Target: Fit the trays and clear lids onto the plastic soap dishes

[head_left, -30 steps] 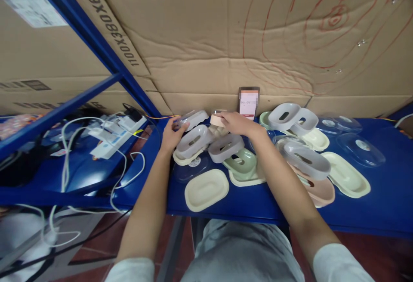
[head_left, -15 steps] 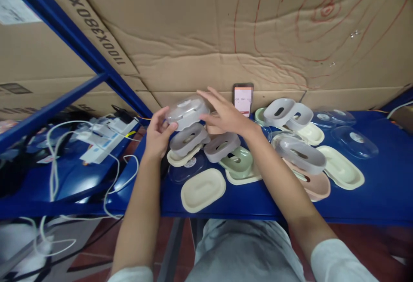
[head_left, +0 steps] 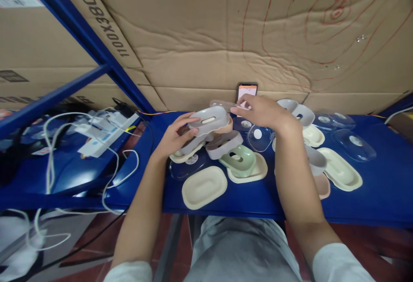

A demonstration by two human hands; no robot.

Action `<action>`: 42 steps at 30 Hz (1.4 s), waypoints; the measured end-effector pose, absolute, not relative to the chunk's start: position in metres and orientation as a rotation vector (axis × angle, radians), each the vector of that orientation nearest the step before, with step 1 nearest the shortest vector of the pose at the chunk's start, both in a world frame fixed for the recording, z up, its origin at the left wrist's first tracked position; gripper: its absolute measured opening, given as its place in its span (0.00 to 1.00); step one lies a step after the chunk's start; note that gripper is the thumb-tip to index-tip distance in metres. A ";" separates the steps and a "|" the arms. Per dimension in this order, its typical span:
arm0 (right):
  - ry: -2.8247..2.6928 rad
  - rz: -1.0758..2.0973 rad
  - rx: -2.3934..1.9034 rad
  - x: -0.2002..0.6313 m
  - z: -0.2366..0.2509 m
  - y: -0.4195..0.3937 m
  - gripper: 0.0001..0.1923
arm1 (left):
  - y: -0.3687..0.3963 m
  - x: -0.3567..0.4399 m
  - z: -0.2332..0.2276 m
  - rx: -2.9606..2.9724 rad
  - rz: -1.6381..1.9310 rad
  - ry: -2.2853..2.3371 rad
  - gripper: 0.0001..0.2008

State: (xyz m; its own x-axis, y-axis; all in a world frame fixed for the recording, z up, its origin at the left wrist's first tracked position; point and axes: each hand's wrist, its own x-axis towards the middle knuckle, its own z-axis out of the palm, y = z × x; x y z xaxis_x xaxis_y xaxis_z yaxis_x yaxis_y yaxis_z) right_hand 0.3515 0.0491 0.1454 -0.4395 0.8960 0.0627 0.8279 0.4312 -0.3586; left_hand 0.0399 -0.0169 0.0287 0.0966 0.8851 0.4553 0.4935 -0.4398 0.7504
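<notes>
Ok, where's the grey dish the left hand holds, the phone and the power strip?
Grey slotted dish (head_left: 211, 127): head view, side below its slot.
Phone (head_left: 248, 91): head view, upper screen.
White power strip (head_left: 105, 136): head view, top face.

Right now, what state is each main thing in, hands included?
Left hand: closed on the grey dish's left end
Grey dish: held, uncovered
Right hand: closed on the clear lid's edge
Clear lid: held, apart from the grey dish
Phone: propped upright, screen lit
Green dish: resting partly on a cream tray
Frontmost tray: lying flat, uncovered
Power strip: plugs in it
</notes>
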 end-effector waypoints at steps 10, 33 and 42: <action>-2.529 0.447 -1.676 0.347 0.146 0.046 0.20 | -0.012 0.040 0.023 2.120 1.296 1.523 0.25; -2.635 0.415 -0.834 0.274 0.090 0.059 0.15 | -0.008 0.042 0.012 1.762 1.406 1.295 0.42; -2.566 0.225 -0.984 0.269 0.082 0.063 0.21 | -0.002 0.034 0.006 1.716 1.401 1.294 0.40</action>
